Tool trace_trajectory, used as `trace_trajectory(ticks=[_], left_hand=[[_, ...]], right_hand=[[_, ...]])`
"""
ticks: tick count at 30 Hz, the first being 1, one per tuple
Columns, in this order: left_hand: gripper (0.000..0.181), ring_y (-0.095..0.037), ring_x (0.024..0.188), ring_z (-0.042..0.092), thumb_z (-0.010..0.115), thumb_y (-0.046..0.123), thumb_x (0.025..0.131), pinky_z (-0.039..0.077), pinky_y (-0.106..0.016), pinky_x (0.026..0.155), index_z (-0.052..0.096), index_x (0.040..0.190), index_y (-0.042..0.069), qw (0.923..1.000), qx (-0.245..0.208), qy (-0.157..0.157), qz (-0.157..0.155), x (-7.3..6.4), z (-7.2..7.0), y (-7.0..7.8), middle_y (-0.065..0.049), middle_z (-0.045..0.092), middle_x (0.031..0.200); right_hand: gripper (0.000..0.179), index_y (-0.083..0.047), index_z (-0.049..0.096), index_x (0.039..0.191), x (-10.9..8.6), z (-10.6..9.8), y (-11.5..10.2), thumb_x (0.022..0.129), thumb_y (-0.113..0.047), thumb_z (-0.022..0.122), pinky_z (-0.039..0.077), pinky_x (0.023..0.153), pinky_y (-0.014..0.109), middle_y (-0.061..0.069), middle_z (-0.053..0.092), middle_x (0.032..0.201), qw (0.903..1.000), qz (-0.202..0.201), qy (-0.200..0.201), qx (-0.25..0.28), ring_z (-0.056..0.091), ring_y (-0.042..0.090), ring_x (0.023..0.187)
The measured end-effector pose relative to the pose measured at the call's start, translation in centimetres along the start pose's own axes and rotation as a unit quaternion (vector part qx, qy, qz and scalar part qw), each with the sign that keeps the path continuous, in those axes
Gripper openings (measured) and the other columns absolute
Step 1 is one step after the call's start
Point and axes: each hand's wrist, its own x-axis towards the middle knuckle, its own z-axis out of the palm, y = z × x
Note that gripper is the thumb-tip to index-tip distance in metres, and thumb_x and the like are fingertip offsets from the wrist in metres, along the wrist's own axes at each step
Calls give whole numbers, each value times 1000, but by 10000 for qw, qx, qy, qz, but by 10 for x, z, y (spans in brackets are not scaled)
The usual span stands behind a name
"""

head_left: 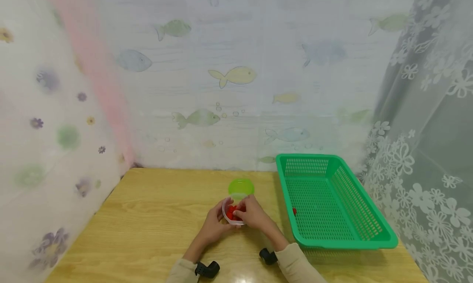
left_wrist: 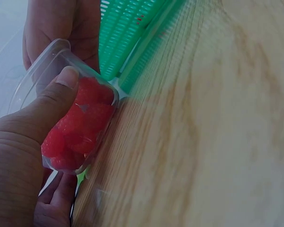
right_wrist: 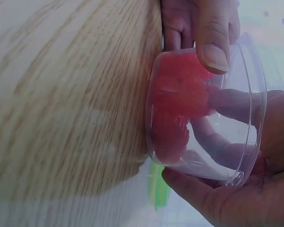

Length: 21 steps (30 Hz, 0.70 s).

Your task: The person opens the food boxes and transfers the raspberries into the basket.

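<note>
A small clear plastic tub (head_left: pixel 224 211) sits low over the table, partly filled with several red raspberries (left_wrist: pixel 80 127). My left hand (head_left: pixel 213 225) grips the tub from the left, its thumb along the near wall and other fingers underneath or behind. Over the right side of the rim reaches my right hand (head_left: pixel 255 213). Seen through the clear wall, its thumb and a finger (right_wrist: pixel 232 104) are inside the tub, pinching at a raspberry (right_wrist: pixel 196 101) on top. Another of its fingers lies outside the far wall. The hands partly hide the berries in the head view.
Behind the tub lies a bright green lid (head_left: pixel 241 187) on the wooden table (head_left: pixel 155 217). A large green slotted basket (head_left: pixel 318 209) stands at the right, with a small red piece (head_left: pixel 294 211) by its left wall. Fish-patterned sheeting (head_left: pixel 236 110) hangs behind.
</note>
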Motion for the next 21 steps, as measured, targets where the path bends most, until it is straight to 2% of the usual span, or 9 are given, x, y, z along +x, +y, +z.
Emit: trace_trajectory(ticks=[11,21], left_hand=[[85,-42,141,45,84,7,83,39,-49,114,38,153,-5,9995,90,84,292,0,0,1,-27,48,149],[84,-43,141,45,84,4,83,38,-53,113,39,153,-5,9995,109,63,301,-1,1,1,-28,48,149]], right_hand=[[14,-1,71,85,-1,1,2,95,-11,71,42,73,29,7,55,92,9997,-181,70,135,45,18,88],[16,3,74,87,-3,1,5,97,-6,66,45,66,24,7,61,86,9983,-461,188,293,50,14,81]])
